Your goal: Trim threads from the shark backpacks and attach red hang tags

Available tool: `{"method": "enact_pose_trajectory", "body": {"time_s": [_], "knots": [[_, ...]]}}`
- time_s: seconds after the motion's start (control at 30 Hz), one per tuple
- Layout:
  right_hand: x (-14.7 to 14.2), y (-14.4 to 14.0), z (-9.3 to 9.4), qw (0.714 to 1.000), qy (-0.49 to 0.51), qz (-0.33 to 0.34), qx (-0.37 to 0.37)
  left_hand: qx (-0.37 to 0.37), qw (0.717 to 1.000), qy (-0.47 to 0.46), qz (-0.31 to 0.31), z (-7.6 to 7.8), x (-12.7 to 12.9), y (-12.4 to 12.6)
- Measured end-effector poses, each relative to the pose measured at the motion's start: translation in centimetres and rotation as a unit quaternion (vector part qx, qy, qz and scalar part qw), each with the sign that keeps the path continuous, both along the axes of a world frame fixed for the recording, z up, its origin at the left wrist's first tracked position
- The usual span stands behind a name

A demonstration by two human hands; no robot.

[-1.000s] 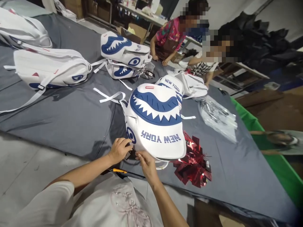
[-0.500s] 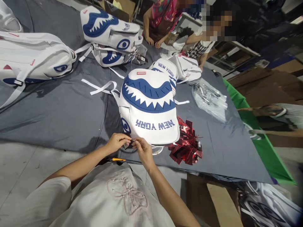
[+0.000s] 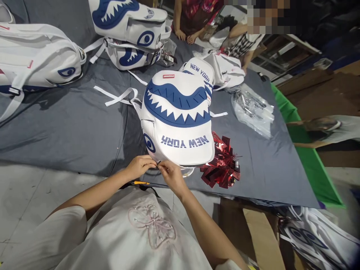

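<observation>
Fingers of the left hand (image 3: 140, 165) and the right hand (image 3: 171, 176) are pinched together on something small at the near bottom edge of the white shark-face backpack (image 3: 177, 123); what they pinch is too small to tell. The backpack lies on the grey cloth-covered table (image 3: 70, 131), its "NEW YORK" lettering upside down toward the person, its near edge just short of the table's front edge.

In the head view, compared with a second ago, both hands have closed in on each other and sit a little higher against the bag's rim, and the camera has tipped down so the backpack appears nearer the top of the frame.

A heap of red foil tags (image 3: 221, 167) touches the backpack's right corner. A yellow-handled tool (image 3: 140, 183) lies at the front edge, under the left wrist. White straps (image 3: 116, 96) trail left of the bag over open grey cloth, the widest free room. More backpacks (image 3: 39, 60) lie at far left and behind. A clear plastic bag (image 3: 253, 108) lies to the right, near a green strip (image 3: 306, 157) along the table's right edge. Other people's hands (image 3: 187, 36) rest at the far edge
</observation>
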State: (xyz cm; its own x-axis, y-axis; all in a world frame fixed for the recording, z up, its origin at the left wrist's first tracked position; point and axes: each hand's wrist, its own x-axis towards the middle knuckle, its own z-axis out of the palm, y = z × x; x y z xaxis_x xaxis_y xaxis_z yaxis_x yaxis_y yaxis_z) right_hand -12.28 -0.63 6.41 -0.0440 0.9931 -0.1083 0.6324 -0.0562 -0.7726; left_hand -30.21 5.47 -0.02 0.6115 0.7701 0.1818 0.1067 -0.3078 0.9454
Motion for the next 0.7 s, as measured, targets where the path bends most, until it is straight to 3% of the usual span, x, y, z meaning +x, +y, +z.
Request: {"method": "enact_pose_trajectory", "body": {"time_s": [0.17, 0.4, 0.57, 0.7], "knots": [[-0.2, 0.0, -0.1, 0.998, -0.05, 0.032, 0.021, 0.051, 0.995, 0.082, -0.006, 0.0, -0.1, -0.4], [-0.4, -0.3, 0.0, 0.986, -0.144, 0.069, 0.056, 0.076, 0.979, 0.186, -0.019, 1.3, 0.1, -0.3], [-0.1, -0.2, -0.4, 0.994, -0.083, 0.028, 0.06, 0.055, 0.984, 0.165, -0.045, 1.9, 0.1, 0.3], [0.0, -0.1, -0.4, 0.992, -0.095, 0.037, 0.068, 0.041, 0.984, 0.163, -0.051, 2.0, 0.0, 0.3]]}}
